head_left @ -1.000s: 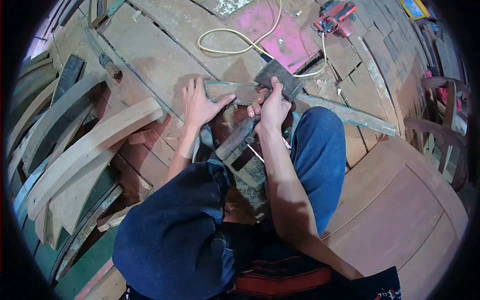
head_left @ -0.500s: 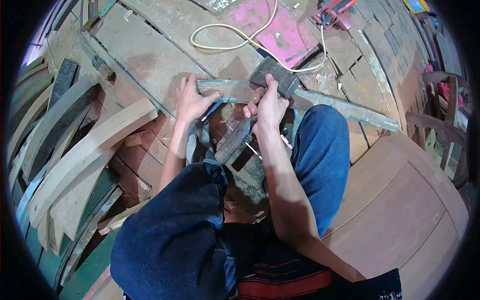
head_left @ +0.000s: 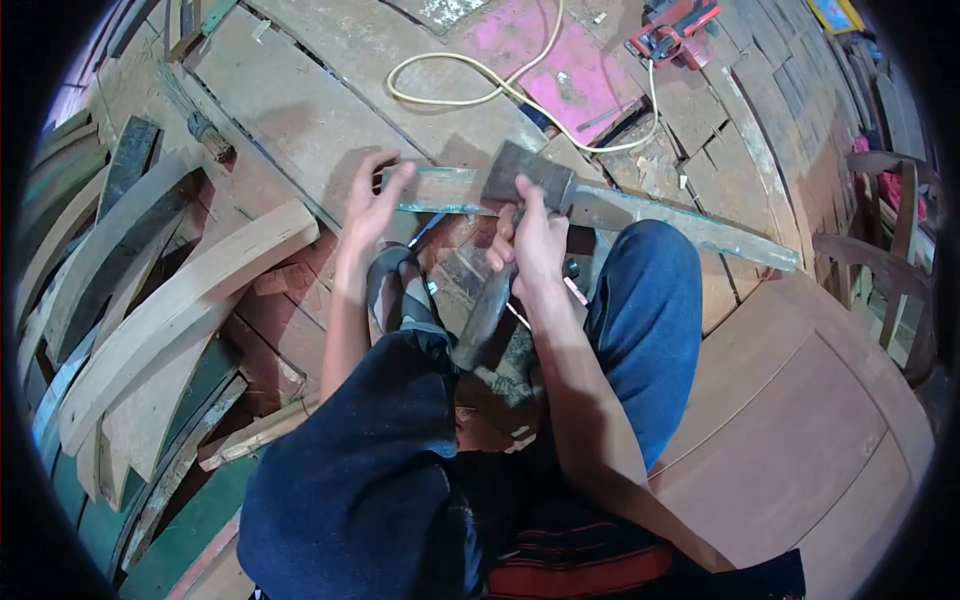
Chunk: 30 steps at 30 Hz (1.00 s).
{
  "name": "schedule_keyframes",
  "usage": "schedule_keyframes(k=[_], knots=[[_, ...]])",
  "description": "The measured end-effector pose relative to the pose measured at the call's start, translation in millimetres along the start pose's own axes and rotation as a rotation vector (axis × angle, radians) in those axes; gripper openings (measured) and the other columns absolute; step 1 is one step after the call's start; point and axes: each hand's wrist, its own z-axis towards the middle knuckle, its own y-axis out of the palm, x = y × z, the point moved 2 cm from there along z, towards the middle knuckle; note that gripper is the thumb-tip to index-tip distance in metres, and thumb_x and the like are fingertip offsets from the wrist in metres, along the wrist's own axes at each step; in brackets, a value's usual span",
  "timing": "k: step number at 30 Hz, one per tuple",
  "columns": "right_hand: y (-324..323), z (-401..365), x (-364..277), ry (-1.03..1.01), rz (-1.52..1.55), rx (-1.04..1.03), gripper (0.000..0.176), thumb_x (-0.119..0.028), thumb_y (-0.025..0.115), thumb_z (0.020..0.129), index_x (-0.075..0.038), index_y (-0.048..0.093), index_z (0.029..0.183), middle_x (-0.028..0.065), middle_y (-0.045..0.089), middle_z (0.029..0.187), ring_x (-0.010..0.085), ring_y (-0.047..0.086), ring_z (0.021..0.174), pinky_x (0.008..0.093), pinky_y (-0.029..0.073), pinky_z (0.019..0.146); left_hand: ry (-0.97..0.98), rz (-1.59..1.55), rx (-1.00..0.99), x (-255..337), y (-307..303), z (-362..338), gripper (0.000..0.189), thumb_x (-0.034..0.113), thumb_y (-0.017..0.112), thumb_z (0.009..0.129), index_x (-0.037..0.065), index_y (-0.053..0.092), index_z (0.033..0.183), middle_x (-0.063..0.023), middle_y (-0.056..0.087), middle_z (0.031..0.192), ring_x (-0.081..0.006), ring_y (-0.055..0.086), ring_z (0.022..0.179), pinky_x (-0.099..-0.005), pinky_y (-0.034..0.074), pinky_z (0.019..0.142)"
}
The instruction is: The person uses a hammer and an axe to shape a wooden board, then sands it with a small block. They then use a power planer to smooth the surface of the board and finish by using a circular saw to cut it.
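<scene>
Hatchet [head_left: 528,175] in the right hand [head_left: 535,245], fingers clenched round the handle just under the dark head. The head sits right above those knuckles and lies across the long green-edged wooden strip [head_left: 690,225]. Handle runs back from the fist, down between the two blue-jeaned knees [head_left: 640,310].

Left hand [head_left: 372,205] is over at the strip's near end. Its fingers are spread and loose, not curled round anything, with the tips against the wood. The strip runs from those fingertips, under the hatchet head, and well out past the right fist across the plank floor.

Beyond both sets of fingers, a pale cable [head_left: 470,85] loops over a pink patch, with a red tool [head_left: 668,30] farther off. Outside the left hand's fingers lies a heap of curved wooden pieces [head_left: 180,290].
</scene>
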Motion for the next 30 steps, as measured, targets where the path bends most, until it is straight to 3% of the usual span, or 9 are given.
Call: schedule_keyframes(k=[1,5,9,16,20,22,26,30], knots=[[-5.1,-3.2,6.0,-0.006,-0.097,-0.048,0.032,-0.031,0.057,0.099,-0.005,0.05,0.081,0.0034,0.044,0.054,0.013,0.036,0.034,0.0319,0.031,0.032,0.011,-0.012,0.039,-1.1,-1.2,-0.5,0.051,0.04,0.058,0.099,0.001,0.059,0.132,-0.0175,0.062,0.128,-0.0271,0.056,0.122,-0.0384,0.038,0.108],[-9.6,-8.7,22.1,0.01,-0.141,-0.015,0.036,-0.03,0.058,0.1,-0.005,0.049,0.076,0.0041,0.044,0.052,0.0136,0.038,0.032,0.032,0.029,0.03,-0.026,-0.311,0.029,-10.1,-0.5,-8.6,0.053,0.041,0.04,0.106,0.001,0.061,0.132,-0.0145,0.062,0.132,-0.0258,0.056,0.122,-0.0368,0.036,0.11],[-1.3,-0.1,36.7,-0.051,-0.081,-0.019,0.042,-0.031,0.059,0.1,-0.005,0.047,0.068,0.0038,0.044,0.051,0.0137,0.038,0.032,0.032,0.029,0.03,-0.036,-0.368,-0.053,-20.5,3.8,-10.0,0.052,0.041,0.041,0.107,0.001,0.06,0.135,-0.0142,0.061,0.134,-0.0225,0.052,0.129,-0.0378,0.034,0.113],[14.7,5.2,35.1,-0.058,-0.079,-0.044,0.038,-0.03,0.061,0.099,-0.005,0.05,0.073,0.0035,0.044,0.051,0.0133,0.037,0.031,0.0313,0.029,0.029,0.016,-0.243,0.012,-22.6,0.4,-11.3,0.051,0.041,0.047,0.105,0.002,0.061,0.134,-0.0117,0.063,0.131,-0.0203,0.053,0.125,-0.0344,0.034,0.112],[-1.7,4.4,22.4,-0.046,-0.177,-0.053,0.032,-0.029,0.061,0.098,-0.004,0.053,0.079,0.0029,0.042,0.051,0.0128,0.036,0.031,0.0313,0.029,0.03,0.047,-0.237,0.183,-39.2,-11.6,-16.3,0.036,0.026,0.06,0.101,0.001,0.065,0.125,-0.0077,0.067,0.12,-0.0161,0.059,0.113,-0.0306,0.042,0.102],[-4.9,1.2,17.2,-0.041,-0.154,-0.007,0.033,-0.029,0.06,0.098,-0.004,0.053,0.077,0.0027,0.042,0.051,0.0126,0.036,0.032,0.0313,0.029,0.03,0.074,-0.276,0.096,-43.5,-22.8,-21.8,0.03,0.021,0.063,0.1,0.0,0.067,0.121,-0.0058,0.069,0.112,-0.0134,0.061,0.105,-0.0286,0.046,0.096],[-2.5,7.2,25.1,-0.024,-0.124,-0.018,0.041,-0.031,0.06,0.099,-0.005,0.051,0.069,0.0029,0.043,0.051,0.0125,0.035,0.032,0.0316,0.03,0.031,0.1,-0.252,0.131,-42.8,-11.3,-31.7,0.027,0.014,0.069,0.096,0.0,0.068,0.119,-0.0041,0.069,0.111,-0.0106,0.061,0.102,-0.026,0.047,0.094],[15.5,12.9,34.4,-0.196,-0.138,-0.053,0.044,-0.03,0.061,0.098,-0.006,0.048,0.064,0.0025,0.042,0.05,0.0127,0.036,0.031,0.0322,0.029,0.029,0.128,-0.226,0.147,-37.9,-9.7,-35.7,0.028,0.013,0.072,0.094,-0.001,0.068,0.117,-0.0047,0.069,0.111,-0.0102,0.061,0.101,-0.0262,0.047,0.094]])
